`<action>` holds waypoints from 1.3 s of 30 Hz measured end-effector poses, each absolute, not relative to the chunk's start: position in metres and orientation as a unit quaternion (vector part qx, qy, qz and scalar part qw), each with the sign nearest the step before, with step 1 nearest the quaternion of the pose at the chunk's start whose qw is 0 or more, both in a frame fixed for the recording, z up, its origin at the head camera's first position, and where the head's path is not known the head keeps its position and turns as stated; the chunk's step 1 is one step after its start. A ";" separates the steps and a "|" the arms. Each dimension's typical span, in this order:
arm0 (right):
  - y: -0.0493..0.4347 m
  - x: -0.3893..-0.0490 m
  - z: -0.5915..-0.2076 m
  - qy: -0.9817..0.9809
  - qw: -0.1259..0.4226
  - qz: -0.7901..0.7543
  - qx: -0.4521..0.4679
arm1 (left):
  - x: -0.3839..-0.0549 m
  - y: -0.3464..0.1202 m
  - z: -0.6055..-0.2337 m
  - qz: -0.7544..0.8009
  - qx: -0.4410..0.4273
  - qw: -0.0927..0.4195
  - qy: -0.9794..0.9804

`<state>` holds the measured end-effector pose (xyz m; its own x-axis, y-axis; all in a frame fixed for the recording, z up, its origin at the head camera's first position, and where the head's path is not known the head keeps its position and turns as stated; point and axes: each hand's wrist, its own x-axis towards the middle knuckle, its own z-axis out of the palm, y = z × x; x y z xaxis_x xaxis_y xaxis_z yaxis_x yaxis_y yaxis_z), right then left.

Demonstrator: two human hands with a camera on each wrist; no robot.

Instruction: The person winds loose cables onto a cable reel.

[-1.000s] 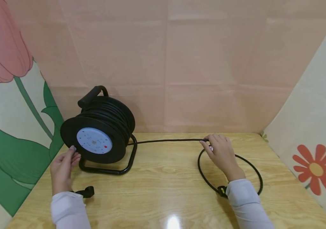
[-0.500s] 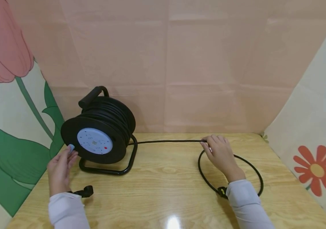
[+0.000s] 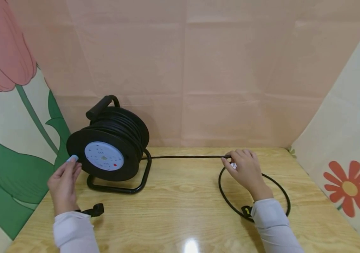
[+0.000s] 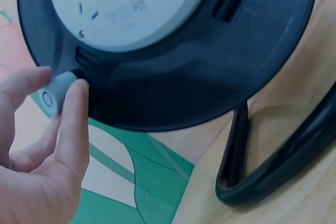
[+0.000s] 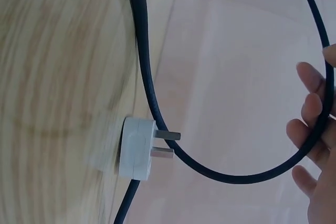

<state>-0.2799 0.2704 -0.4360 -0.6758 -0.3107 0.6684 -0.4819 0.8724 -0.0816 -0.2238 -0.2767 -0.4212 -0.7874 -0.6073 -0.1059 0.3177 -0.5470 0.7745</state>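
A black cable reel (image 3: 132, 130) with a pale socket plate (image 3: 104, 156) stands on its tube frame at the left of the table. At the lower left rim of its disc, my left hand (image 3: 64, 186) pinches a small light-grey crank knob (image 4: 58, 92) between thumb and fingers. From the reel a black cable (image 3: 183, 156) runs right, nearly straight, to my right hand (image 3: 245, 171). That hand holds the cable with curled fingers, and a loop of it lies below. A white plug (image 5: 137, 149) with metal prongs shows beside the cable in the right wrist view.
A black strap (image 3: 95, 210) juts out at the left wrist. Beneath everything is a wooden table (image 3: 180, 207). A pink backdrop (image 3: 218, 77) rises behind it, with printed side walls at left and right.
My left hand has carried the knob a short way up and left along the reel's rim, and the disc has turned with it. The right hand has barely moved on the cable.
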 end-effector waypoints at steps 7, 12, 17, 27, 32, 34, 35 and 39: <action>0.266 -0.280 -0.439 -0.913 0.322 0.123 0.218 | -0.224 -0.271 -0.415 -0.857 0.183 0.298 -0.379; 0.264 -0.279 -0.442 -0.908 0.331 0.127 0.222 | -0.226 -0.266 -0.413 -0.850 0.175 0.320 -0.381; 0.262 -0.279 -0.443 -0.913 0.319 0.122 0.221 | -0.228 -0.263 -0.410 -0.839 0.163 0.345 -0.387; 0.254 -0.278 -0.445 -0.912 0.308 0.107 0.247 | -0.227 -0.258 -0.403 -0.758 0.191 0.374 -0.499; 0.253 -0.277 -0.448 -0.912 0.303 0.108 0.255 | -0.225 -0.256 -0.401 -0.761 0.187 0.376 -0.495; 0.252 -0.278 -0.449 -0.910 0.303 0.110 0.260 | -0.224 -0.255 -0.400 -0.760 0.185 0.377 -0.496; 0.252 -0.279 -0.450 -0.909 0.305 0.109 0.263 | -0.224 -0.255 -0.400 -0.759 0.184 0.377 -0.498; 0.247 -0.283 -0.450 -0.901 0.315 0.106 0.278 | -0.224 -0.254 -0.397 -0.761 0.180 0.384 -0.492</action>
